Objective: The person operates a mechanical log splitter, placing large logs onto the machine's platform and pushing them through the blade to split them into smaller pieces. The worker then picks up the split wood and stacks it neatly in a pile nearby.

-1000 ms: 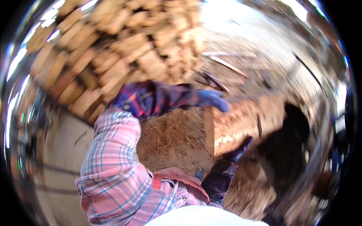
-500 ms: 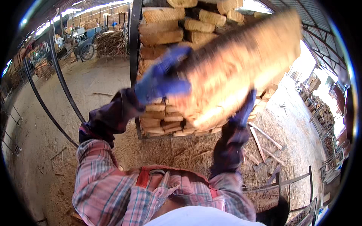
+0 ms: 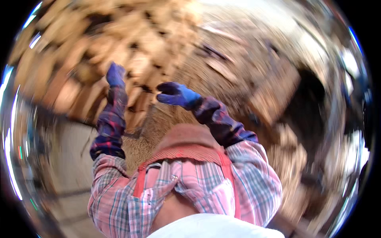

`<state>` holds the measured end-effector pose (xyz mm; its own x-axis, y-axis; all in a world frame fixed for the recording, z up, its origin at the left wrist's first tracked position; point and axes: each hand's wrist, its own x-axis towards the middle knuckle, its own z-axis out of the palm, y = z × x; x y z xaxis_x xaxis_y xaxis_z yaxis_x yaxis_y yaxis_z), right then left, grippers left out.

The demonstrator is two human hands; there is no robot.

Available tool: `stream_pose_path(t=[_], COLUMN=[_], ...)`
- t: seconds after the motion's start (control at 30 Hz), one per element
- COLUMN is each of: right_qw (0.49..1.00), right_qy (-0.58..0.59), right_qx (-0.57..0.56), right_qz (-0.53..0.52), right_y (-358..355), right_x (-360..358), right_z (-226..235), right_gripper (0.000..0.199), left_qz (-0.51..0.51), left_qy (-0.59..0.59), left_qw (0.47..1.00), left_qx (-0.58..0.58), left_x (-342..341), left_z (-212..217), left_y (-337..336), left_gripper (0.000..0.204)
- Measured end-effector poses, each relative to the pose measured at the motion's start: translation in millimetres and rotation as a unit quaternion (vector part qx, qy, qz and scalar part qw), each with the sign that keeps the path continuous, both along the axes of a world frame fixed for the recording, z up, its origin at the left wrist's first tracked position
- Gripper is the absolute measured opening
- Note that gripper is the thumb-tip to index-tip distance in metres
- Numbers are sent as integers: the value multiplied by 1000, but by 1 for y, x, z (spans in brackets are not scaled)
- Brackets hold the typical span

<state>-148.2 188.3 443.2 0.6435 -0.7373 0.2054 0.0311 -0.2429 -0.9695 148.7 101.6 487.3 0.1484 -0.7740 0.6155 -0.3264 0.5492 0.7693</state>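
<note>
My left hand (image 3: 115, 74), in a blue glove, is at the near face of a stack of sawn wood pieces (image 3: 65, 95). Its fingers are blurred, and whether they touch the wood cannot be told. To the right of the stack's lower corner, my right hand (image 3: 177, 94) hangs in the air, also blue-gloved. Its thumb and fingers are apart with nothing between them. Dark checked sleeves cover both forearms. Motion blur smears the whole stack.
Sawdust (image 3: 145, 148) covers the floor below the stack. Loose wood strips (image 3: 222, 70) lie on the ground beyond my right hand. A broad wooden slab (image 3: 276, 95) stands to the right beside a dark shape, with blurred wood pieces (image 3: 287, 158) nearer me.
Both hands have come off the large wood piece and drawn back toward me. My view has turned to the right, so the stack now stands at the upper left.
</note>
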Motion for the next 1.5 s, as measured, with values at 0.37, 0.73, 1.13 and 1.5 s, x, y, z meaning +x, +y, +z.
stream_pose_path(t=[0.37, 0.73, 1.13, 1.5], right_qw=[644, 678, 950, 763], right_qy=[-207, -454, -189, -84], right_qx=[127, 432, -189, -540], right_qz=[-725, -385, -162, -346], right_y=[177, 74, -165, 28], right_x=[-348, -308, -58, -81], right_z=[-121, -200, 211, 186], right_gripper=[41, 77, 50, 88], left_qz=[-456, -402, -87, -6], left_qy=[110, 156, 92, -160], left_qw=[712, 599, 988, 969], left_qx=[522, 674, 89, -189], left_x=[-486, -271, -86, -111], left_z=[-272, -225, 39, 331], left_y=[-49, 112, 162, -99], left_gripper=[66, 104, 78, 36])
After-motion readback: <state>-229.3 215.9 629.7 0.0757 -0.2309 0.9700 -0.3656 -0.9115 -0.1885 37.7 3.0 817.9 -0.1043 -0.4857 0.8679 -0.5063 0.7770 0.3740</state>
